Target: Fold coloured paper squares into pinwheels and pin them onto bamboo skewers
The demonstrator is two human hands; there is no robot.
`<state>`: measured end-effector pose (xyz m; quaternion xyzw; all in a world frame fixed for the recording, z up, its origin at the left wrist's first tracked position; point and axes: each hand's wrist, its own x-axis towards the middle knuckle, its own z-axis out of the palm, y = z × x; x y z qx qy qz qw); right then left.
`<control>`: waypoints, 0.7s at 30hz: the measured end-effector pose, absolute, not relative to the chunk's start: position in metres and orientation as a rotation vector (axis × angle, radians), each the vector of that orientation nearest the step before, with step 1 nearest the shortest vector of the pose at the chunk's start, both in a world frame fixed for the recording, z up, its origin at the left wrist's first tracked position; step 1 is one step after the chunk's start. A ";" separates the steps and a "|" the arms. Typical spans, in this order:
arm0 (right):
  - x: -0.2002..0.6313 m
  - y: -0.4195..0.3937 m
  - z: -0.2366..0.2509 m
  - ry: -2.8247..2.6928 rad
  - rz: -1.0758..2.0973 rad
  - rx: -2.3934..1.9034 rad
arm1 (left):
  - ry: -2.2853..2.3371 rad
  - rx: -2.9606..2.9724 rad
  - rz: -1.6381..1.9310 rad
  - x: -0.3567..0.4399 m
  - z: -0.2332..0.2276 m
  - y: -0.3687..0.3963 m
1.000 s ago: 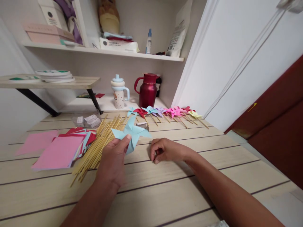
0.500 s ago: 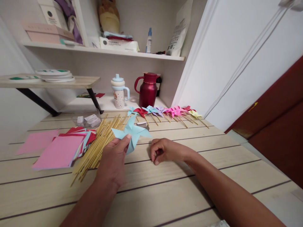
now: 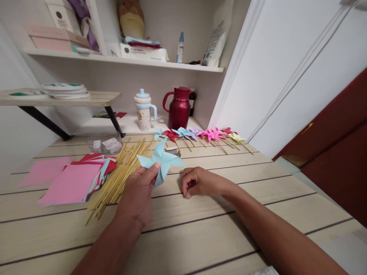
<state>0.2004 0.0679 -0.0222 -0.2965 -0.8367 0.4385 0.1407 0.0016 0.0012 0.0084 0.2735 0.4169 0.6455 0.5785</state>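
Between thumb and fingers, my left hand [image 3: 140,191] pinches a light blue paper pinwheel [image 3: 164,160] at its centre, held above the table with no stick on it. To its right, my right hand [image 3: 197,182] rests low at the tabletop with thumb and fingertips pressed together; whatever tiny dark thing shows at the tips is too small to name. Just left of my left hand lies a loose bundle of bamboo sticks [image 3: 120,175]. Behind the blue pinwheel sits a small grey box [image 3: 173,151], partly covered by it.
Finished pinwheels on sticks [image 3: 212,134] lie in a row along the back. Pink and other coloured paper squares [image 3: 71,181] are stacked at left, near a clear box [image 3: 106,145]. A cup [image 3: 144,114] and a red thermos [image 3: 179,109] stand behind. A low wooden stand [image 3: 100,99] overhangs the left.
The blue pinwheel and my left hand have shifted very slightly right. My right hand's fingertips have closed a little at the table, where a tiny dark speck now shows.
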 end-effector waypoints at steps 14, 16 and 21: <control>0.195 0.068 -0.027 -2.299 1.006 -1.046 | 0.951 0.633 1.504 0.001 0.009 0.000; 0.195 0.068 -0.028 -2.298 1.003 -1.055 | 0.945 0.625 1.509 0.001 0.009 -0.001; 0.195 0.067 -0.028 -2.277 1.018 -1.063 | 0.959 0.616 1.502 0.001 0.010 0.000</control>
